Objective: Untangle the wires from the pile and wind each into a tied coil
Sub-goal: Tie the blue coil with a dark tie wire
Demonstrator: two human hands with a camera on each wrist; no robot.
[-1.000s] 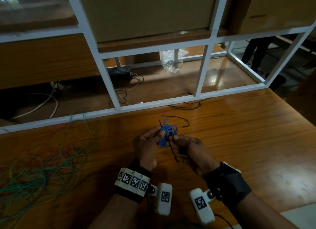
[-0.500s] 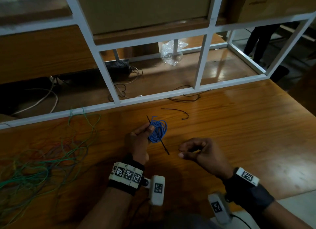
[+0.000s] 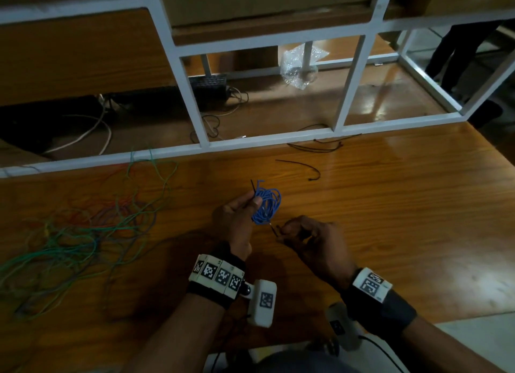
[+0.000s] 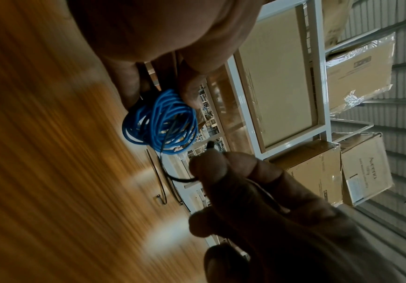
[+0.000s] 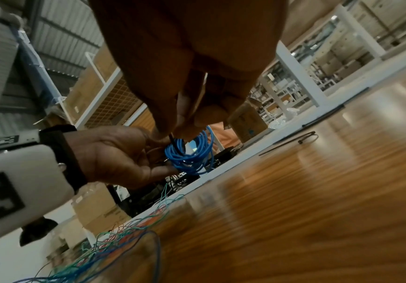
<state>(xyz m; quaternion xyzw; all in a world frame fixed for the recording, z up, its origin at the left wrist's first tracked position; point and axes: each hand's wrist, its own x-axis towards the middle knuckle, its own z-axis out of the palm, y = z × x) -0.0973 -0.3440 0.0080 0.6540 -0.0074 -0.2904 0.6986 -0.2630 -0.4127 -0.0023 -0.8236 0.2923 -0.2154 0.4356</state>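
- The blue wire coil [image 3: 267, 205] is already wound into a small bundle; the left hand [image 3: 237, 222] holds it above the wooden table [image 3: 390, 219], pinched between the thumb and the fingers [image 4: 192, 95]
- A black cable tie [image 3: 272, 229] passes through the coil; one end stands up above the left thumb, the other end comes out below the coil; the right hand [image 3: 312, 241] pinches this lower end between its fingertips [image 5: 185, 122]
- I judge that the tying of this coil is in progress and not finished; whether the tie is closed into a loop, I cannot tell
- The pile of tangled wires [image 3: 69, 233], green, red and other colours, lies on the table well to the left of the hands; it looks still knotted, so most of the task is left
- Spare cable ties [image 3: 301, 167] lie on the table beyond the hands, some near the white frame [image 3: 250, 142]; I see no other finished coil in these views
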